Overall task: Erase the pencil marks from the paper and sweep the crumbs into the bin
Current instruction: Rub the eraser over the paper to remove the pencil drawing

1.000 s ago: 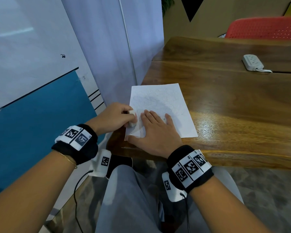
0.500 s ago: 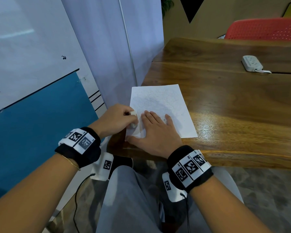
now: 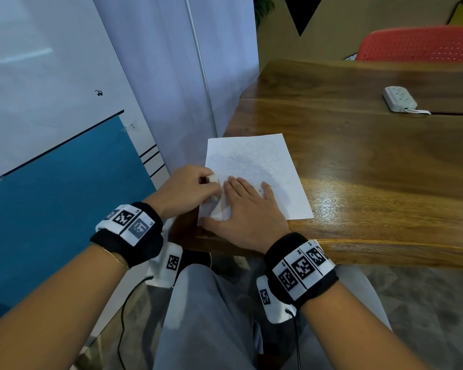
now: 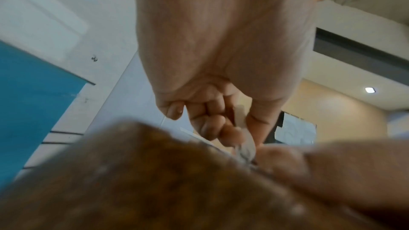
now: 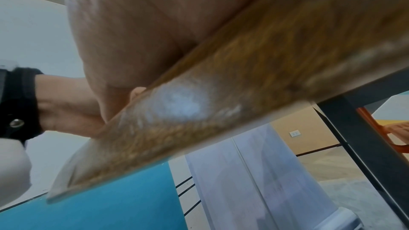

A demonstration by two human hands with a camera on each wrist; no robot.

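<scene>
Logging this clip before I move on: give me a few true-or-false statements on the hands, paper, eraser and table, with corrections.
1. The left hand pinches a white eraser. True.
2. The right hand lies flat on the paper. True.
3. The paper is blank. False: faint pencil scribbles show.
4. A power strip lies on the paper. False: it lies apart, far across the wooden table.
5. A bin stands on the table. False: none is visible.

Left hand [image 3: 187,189] fingers curled, right hand [image 3: 247,212] flat, fingers spread
</scene>
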